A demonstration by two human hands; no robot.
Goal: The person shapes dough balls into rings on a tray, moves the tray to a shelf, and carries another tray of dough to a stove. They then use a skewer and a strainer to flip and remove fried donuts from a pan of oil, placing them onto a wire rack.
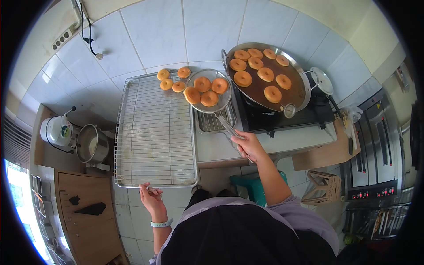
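My right hand is closed round the handle of a round skimmer. Several browned doughnuts lie in the skimmer, which is over the right edge of a wire cooling rack. At the rack's back right corner sit several more doughnuts. My left hand is at the rack's front edge, its fingers closed on something thin that I cannot make out. To the right, a wide pan of oil holds several floating doughnuts.
The pan stands on a black stove. Between rack and stove is a small wire-topped tray. A mixer and a metal bowl stand at left, an oven at right. A green stool is below the counter.
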